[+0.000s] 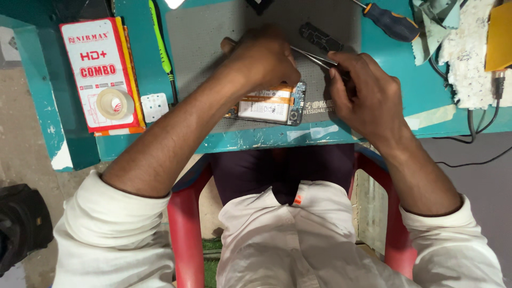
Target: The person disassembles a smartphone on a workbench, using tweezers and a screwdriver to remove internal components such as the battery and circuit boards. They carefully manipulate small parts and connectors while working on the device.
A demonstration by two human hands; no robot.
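Left hand (264, 56) pressing opened smartphone (269, 104) near tabletop (256, 140) front edge; right hand (368, 96) pinching tweezers (314, 57).

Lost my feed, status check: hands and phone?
Left hand pressing on opened phone. Right hand gripping tweezers. Nothing in the way.

free: grey mat (202, 48) left half | blocked: black part (320, 36) and screwdriver (392, 22) at back
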